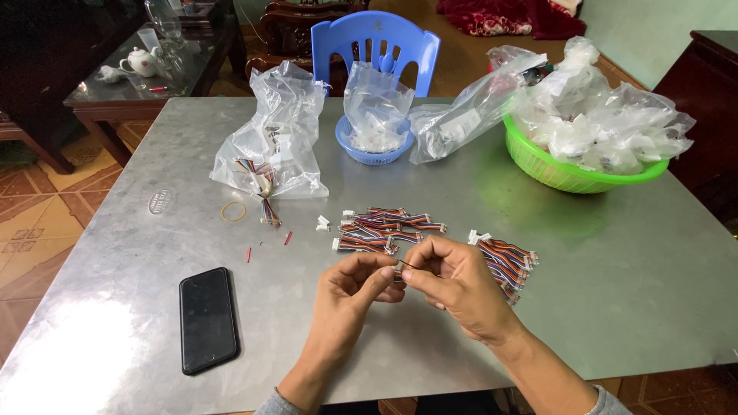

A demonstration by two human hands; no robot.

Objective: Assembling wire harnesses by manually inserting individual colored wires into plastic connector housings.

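both forearms are angled inward; the left hand [355, 283] and right hand [453, 284] are brought together, fingertips pinched.

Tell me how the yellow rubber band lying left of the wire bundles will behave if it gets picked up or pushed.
The rubber band is a thin open loop lying flat on the metal table, so it will probably flop and lose its shape when lifted. It looks very light. Pushed, it would likely drag or bunch rather than roll, since rubber tends to catch on a smooth surface.
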